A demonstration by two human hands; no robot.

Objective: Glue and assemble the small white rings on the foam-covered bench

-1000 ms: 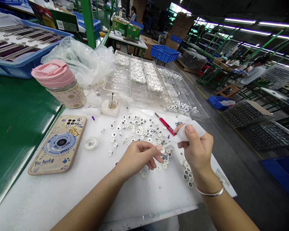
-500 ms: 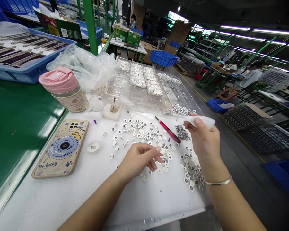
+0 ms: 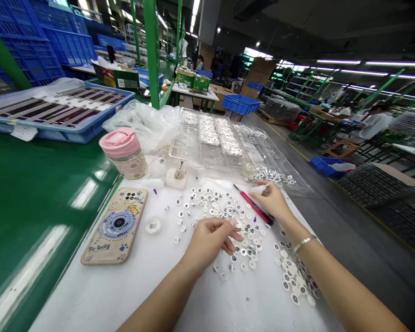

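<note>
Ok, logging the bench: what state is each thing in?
Cup: upright, lid shut.
Phone: lying face down.
Discs: scattered loose.
Red pen: lying flat.
Left hand: fingers curled over discs.
Right hand: pinching a white piece.

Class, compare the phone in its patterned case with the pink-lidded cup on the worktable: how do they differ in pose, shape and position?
The phone lies flat, camera side up; the pink-lidded cup stands upright. The phone is a flat rectangle with rounded corners; the cup is round and squat. The phone lies nearer the person, left of the left hand; the cup stands farther back, beside the crumpled plastic bag. Both rest on the white mat, and neither hand touches them.
</note>
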